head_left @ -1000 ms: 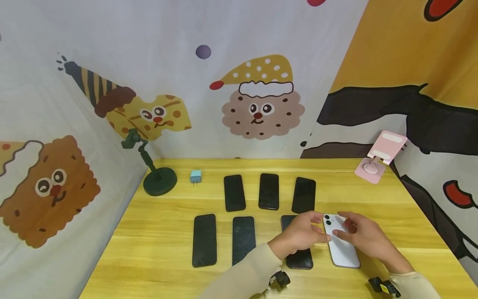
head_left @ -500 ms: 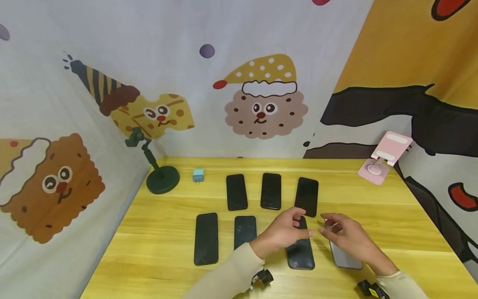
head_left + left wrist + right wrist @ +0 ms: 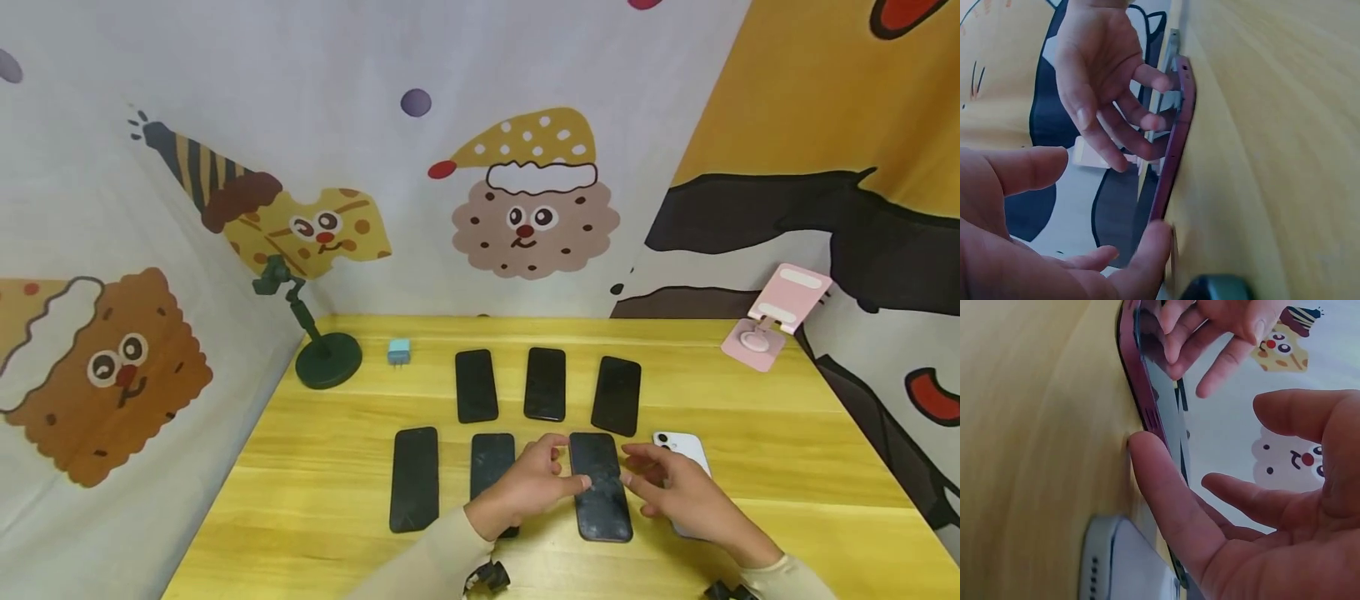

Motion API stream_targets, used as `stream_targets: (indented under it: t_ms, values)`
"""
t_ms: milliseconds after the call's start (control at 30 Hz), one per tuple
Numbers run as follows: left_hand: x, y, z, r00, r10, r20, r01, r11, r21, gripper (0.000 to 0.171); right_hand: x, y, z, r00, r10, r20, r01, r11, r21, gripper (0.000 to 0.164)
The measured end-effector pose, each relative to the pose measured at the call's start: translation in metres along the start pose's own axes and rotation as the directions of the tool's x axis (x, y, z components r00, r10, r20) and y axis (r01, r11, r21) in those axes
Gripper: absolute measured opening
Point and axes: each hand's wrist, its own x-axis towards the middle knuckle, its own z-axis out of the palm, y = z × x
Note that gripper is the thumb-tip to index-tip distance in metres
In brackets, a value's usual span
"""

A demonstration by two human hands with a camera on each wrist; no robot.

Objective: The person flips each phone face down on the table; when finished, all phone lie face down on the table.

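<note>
A smartphone (image 3: pixel 602 500) with a black screen and a dark red edge lies face up between my two hands. My left hand (image 3: pixel 521 483) is at its left side, one fingertip at the phone's edge and the thumb raised clear of the screen in the left wrist view. On the opposite side, my right hand (image 3: pixel 678 493) has a fingertip at or very near the red edge (image 3: pixel 1138 381), its thumb apart from it. Neither hand grips the phone. Beneath the right hand, partly hidden, a white smartphone (image 3: pixel 688 446) lies with its camera side up.
Several other black-screened phones lie in two rows, including a phone (image 3: pixel 415 479) at front left and a phone (image 3: pixel 545 383) at the back. A green stand (image 3: pixel 328 360), a blue charger plug (image 3: pixel 399 351) and a pink phone stand (image 3: pixel 787 296) stand along the wooden table's (image 3: pixel 330 433) back.
Both hands have moved left, from the white phone to the dark red-edged phone beside it. The white phone stays in place. The head view has shifted slightly.
</note>
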Motion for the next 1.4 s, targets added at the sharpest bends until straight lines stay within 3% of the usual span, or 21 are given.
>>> stream_targets:
  t_ms: [233, 433, 633, 867, 1100, 1400]
  values:
    - [0.000, -0.004, -0.004, 0.997, -0.036, 0.071, 0.042, 0.997, -0.071, 0.074, 0.000, -0.002, 0.004, 0.998, 0.016, 0.060, -0.022, 0.995, 0.098, 0.064]
    - [0.003, -0.004, -0.004, 0.994, -0.051, 0.094, 0.064, 0.989, -0.132, 0.069, -0.001, 0.000, 0.005, 0.996, -0.008, 0.088, -0.007, 0.984, 0.176, 0.064]
    - [0.005, -0.006, -0.002, 0.996, -0.047, 0.082, 0.061, 0.982, -0.177, 0.066, -0.002, 0.003, 0.007, 0.995, -0.024, 0.098, -0.001, 0.969, 0.247, 0.066]
    - [0.010, -0.009, -0.003, 0.996, -0.031, 0.087, 0.052, 0.968, -0.246, 0.066, -0.002, 0.003, 0.008, 0.998, -0.007, 0.070, -0.011, 0.967, 0.255, 0.067]
    - [0.013, -0.012, -0.001, 0.999, -0.022, 0.036, 0.031, 0.960, -0.279, 0.059, -0.001, 0.001, 0.008, 0.998, -0.018, 0.053, 0.002, 0.962, 0.272, 0.067]
    - [0.013, -0.012, -0.001, 1.000, -0.014, 0.024, 0.020, 0.957, -0.289, 0.057, 0.002, -0.001, 0.009, 0.998, -0.021, 0.059, 0.004, 0.960, 0.279, 0.068]
